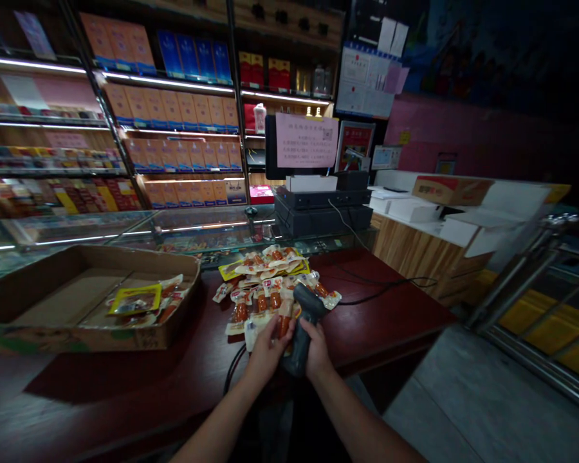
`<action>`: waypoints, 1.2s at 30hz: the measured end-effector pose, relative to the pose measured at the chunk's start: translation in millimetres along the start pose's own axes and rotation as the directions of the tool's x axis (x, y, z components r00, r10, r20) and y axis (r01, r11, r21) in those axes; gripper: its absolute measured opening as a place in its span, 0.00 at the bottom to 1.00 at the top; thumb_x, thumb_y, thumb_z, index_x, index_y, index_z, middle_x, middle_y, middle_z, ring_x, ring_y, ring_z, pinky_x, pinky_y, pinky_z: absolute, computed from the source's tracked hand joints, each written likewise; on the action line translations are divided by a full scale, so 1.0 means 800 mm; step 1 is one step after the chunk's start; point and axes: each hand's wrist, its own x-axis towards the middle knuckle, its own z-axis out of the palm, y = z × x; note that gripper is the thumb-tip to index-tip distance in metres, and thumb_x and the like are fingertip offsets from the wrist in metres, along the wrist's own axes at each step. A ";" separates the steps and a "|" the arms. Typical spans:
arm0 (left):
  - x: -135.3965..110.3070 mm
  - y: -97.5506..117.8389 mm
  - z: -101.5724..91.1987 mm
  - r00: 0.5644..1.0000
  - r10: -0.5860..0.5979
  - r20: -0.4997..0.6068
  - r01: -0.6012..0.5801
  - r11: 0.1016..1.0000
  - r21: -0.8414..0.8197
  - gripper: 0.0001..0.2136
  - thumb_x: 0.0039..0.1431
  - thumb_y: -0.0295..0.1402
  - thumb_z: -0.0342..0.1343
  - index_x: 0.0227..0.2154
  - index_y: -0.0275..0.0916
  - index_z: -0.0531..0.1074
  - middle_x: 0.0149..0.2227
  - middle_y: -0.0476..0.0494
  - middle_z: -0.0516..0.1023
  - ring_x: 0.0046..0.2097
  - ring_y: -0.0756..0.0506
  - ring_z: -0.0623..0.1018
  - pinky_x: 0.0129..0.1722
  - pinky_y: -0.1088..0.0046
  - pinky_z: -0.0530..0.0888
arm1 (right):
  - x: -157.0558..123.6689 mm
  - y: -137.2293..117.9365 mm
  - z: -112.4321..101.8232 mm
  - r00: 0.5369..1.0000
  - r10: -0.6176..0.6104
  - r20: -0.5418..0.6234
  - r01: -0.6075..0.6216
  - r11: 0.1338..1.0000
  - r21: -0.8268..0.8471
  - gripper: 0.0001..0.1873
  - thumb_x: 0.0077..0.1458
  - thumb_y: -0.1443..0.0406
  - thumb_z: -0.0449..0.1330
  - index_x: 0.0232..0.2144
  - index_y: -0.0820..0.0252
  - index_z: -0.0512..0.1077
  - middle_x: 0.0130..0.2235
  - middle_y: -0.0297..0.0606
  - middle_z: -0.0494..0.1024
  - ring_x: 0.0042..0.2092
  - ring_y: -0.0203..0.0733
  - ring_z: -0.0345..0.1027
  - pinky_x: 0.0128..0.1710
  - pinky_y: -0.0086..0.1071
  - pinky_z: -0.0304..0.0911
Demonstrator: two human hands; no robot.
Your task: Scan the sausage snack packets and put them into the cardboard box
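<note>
My right hand (317, 350) is wrapped round the handle of a dark grey barcode scanner (303, 334), its head pointing up and away over the table. Just to its left, my left hand (266, 350) grips a small clear snack packet (285, 321) with reddish-brown food inside. Beyond both hands, a heap of similar snack packets (265, 297) spreads over the dark red table (367, 308). Yellow-edged packets (229, 270) show at the back of the heap. My fingers partly cover the held packet.
A shallow cardboard box (174, 334) at the left holds a few packets, one yellow-framed (135, 299). Behind the table are a glass display counter (197, 222) and a monitor with a pink notice (306, 141). A black cable (381, 292) crosses the table's right side; metal railings (525, 308) stand farther right.
</note>
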 end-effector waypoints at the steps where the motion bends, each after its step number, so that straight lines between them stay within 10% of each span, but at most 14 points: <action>1: 0.007 -0.001 -0.012 1.000 -0.018 0.005 0.019 0.998 -0.058 0.27 0.43 0.42 0.60 0.48 0.37 0.67 0.46 0.38 0.76 0.49 0.41 0.74 0.50 0.63 0.69 | 0.008 0.005 0.010 0.999 -0.023 -0.026 0.024 0.999 0.027 0.14 0.40 0.58 0.64 0.26 0.60 0.67 0.20 0.29 0.73 0.21 0.35 0.66 0.22 0.28 0.63; 5: 0.034 0.001 -0.071 0.996 -0.049 0.077 0.066 0.967 -0.246 0.29 0.40 0.41 0.64 0.46 0.36 0.66 0.41 0.39 0.77 0.41 0.42 0.77 0.42 0.65 0.72 | 0.040 0.019 0.048 1.000 0.006 -0.002 -0.006 0.999 0.037 0.12 0.39 0.60 0.64 0.23 0.62 0.68 0.18 0.31 0.73 0.18 0.34 0.65 0.20 0.27 0.62; 11: 0.050 0.003 -0.138 0.987 -0.108 -0.122 0.059 0.936 -0.347 0.32 0.37 0.42 0.66 0.47 0.36 0.68 0.41 0.40 0.77 0.38 0.43 0.77 0.38 0.68 0.73 | 0.038 0.010 0.058 0.998 -0.061 -0.003 0.061 0.996 -0.066 0.13 0.40 0.60 0.65 0.20 0.62 0.66 0.17 0.29 0.71 0.17 0.31 0.62 0.17 0.24 0.61; 23: 0.058 -0.024 -0.142 0.993 0.043 -0.113 -0.045 0.999 -0.021 0.26 0.38 0.39 0.65 0.43 0.33 0.74 0.47 0.35 0.76 0.51 0.38 0.73 0.53 0.59 0.65 | -0.014 0.006 0.010 0.995 0.074 0.068 -0.053 0.961 -0.272 0.18 0.42 0.55 0.65 0.22 0.64 0.67 0.15 0.30 0.69 0.14 0.32 0.61 0.12 0.25 0.60; 36: 0.066 -0.045 -0.142 0.981 -0.016 -0.192 0.004 0.998 -0.062 0.26 0.32 0.41 0.67 0.38 0.34 0.76 0.48 0.35 0.76 0.51 0.37 0.73 0.53 0.58 0.65 | -0.012 0.008 0.008 0.997 0.051 0.064 -0.036 0.977 -0.211 0.15 0.43 0.58 0.66 0.27 0.62 0.68 0.19 0.30 0.71 0.15 0.31 0.61 0.12 0.25 0.62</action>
